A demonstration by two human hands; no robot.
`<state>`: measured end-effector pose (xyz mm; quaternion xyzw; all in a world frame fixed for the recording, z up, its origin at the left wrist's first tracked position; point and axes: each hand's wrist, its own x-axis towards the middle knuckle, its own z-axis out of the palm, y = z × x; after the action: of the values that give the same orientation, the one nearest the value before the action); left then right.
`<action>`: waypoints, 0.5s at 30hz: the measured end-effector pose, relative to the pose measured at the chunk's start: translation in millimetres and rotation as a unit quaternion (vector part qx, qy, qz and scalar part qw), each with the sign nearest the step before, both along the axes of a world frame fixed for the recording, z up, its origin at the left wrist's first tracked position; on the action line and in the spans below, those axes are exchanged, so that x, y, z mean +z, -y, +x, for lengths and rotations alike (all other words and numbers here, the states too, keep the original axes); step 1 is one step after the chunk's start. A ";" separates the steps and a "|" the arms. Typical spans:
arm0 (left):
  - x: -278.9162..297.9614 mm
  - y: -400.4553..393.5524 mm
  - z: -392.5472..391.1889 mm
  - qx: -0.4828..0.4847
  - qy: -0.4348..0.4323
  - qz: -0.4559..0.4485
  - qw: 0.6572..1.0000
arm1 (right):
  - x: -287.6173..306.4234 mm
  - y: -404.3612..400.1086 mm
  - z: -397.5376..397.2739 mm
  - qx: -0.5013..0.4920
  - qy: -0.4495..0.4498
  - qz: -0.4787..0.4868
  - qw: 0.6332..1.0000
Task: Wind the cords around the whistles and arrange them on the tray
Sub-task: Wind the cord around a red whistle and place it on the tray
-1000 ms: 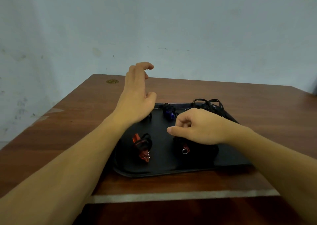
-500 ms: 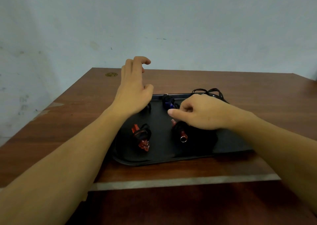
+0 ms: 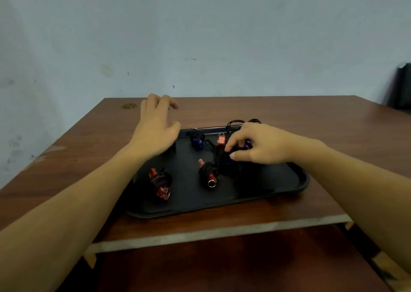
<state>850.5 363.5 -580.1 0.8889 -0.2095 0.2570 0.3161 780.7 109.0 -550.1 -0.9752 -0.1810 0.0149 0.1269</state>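
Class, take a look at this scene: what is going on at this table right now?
A person is sorting corded whistles on a black plastic tray on a brown wooden table. The right hand pinches a tangle of loose black cords at the tray's far right. The left hand hovers, relaxed, over the far left corner. Two red whistles wrapped in black cord lie near the front, and a wrapped blue whistle lies further back.

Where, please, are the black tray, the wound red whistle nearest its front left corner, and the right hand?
black tray point(image 3: 266, 193): head view, bare floor near front right.
wound red whistle point(image 3: 160, 183): head view, its cord-wrapped middle.
right hand point(image 3: 260, 146): head view, back of the hand.
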 end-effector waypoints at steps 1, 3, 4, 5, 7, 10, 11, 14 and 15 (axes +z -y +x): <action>1.2 1.7 -0.9 0.000 -0.002 0.009 1.000 | 1.2 2.3 -1.3 0.001 0.004 -0.033 0.999; 3.8 4.0 -2.7 -0.003 -0.009 0.023 1.000 | 4.3 8.0 -2.6 -0.009 0.017 -0.099 0.995; 5.6 5.0 -4.0 -0.004 -0.014 0.029 0.999 | 6.0 11.2 -3.4 -0.011 0.023 -0.123 0.992; 7.0 6.1 -5.2 -0.005 -0.018 0.036 0.999 | 6.8 14.3 -3.8 -0.014 0.025 -0.138 0.990; 10.8 8.6 -8.3 -0.005 -0.022 0.050 0.998 | 7.8 18.9 -5.0 -0.020 0.030 -0.138 0.990; 18.1 14.7 -13.8 -0.006 -0.015 0.069 0.997 | 5.3 21.2 -6.0 -0.029 0.054 -0.122 0.991; 21.6 17.2 -16.7 -0.009 -0.012 0.077 0.997 | 4.8 20.3 -6.6 -0.029 0.058 -0.121 0.991; 29.9 25.5 -25.2 -0.021 -0.020 0.112 0.993 | 5.2 14.4 -4.4 -0.022 0.068 -0.097 0.993; 31.7 28.0 -28.1 -0.022 -0.026 0.132 0.991 | 6.9 12.1 -1.4 -0.026 0.085 -0.075 0.993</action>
<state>822.3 335.5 -548.4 0.9246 -0.2522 0.1967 0.2069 779.3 96.9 -543.2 -0.9840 -0.1640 -0.0578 0.0379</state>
